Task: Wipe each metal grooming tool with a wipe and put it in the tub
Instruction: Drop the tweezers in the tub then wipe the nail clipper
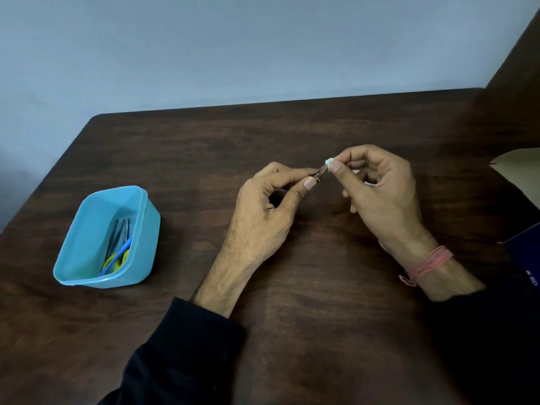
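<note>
- Tub (87, 229): light blue, open top, on the dark wooden table (292, 317), well to the left of both hands. Placed off to the side, likely so the wiping area in front of the person is free.
- Inside the tub: a few slim dark metal tools (118, 233) leaning along the right wall, plus something with yellow and blue handles (117, 260), probably small scissors. Judging by that, several pieces are already done.
- Left hand (263, 211): thumb and forefinger pinch the near end of a small metal tool (319, 174), other fingers curled under. Acts as the clamp, holding it steady above the table.
- The tool: short, shiny, only a bit shows between the two hands; exact type too small to tell, maybe a nail clipper.
- Right hand (380, 188): thumb and forefinger pinch a small white wipe (329, 162) around the tool's far end; pink thread wound on the wrist. This hand does the rubbing.
- Step in hand: wiping. The tool is not in the tub yet.
- Far right edge: tan cardboard piece (517, 162) and a dark blue object (526, 244), partly out of view.
</note>
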`<state>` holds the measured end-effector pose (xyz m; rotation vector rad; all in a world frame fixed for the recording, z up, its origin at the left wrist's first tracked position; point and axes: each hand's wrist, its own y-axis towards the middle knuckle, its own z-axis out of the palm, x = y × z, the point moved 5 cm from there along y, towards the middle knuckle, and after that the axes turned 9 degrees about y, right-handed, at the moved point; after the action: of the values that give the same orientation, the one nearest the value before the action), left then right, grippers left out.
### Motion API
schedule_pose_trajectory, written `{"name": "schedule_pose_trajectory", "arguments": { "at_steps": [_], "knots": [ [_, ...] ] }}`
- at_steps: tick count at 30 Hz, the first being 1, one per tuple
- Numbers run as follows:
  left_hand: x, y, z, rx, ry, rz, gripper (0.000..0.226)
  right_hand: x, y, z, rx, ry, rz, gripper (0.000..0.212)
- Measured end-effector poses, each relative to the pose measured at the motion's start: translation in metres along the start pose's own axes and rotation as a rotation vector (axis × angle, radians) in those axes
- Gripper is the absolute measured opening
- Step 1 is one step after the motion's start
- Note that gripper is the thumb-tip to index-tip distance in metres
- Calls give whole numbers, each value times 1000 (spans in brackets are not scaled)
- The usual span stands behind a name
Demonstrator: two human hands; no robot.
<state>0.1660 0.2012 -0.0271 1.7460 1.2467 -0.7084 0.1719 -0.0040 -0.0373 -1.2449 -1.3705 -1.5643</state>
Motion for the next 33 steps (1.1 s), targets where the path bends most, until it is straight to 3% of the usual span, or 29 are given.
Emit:
{"name": "schedule_pose_trajectory", "arguments": {
  "at_steps": [10, 15, 33],
  "knots": [
    [-1, 0, 1, 9, 8, -25, 18, 5, 0, 0, -20, 15, -14, 5],
    [-2, -1, 0, 1, -70, -48, 13, 8, -2, 5, 58, -108, -64, 9],
    [-4, 2, -2, -27, -255, -16, 19, 16, -7, 19, 271, -28, -30, 14]
  ]
}}
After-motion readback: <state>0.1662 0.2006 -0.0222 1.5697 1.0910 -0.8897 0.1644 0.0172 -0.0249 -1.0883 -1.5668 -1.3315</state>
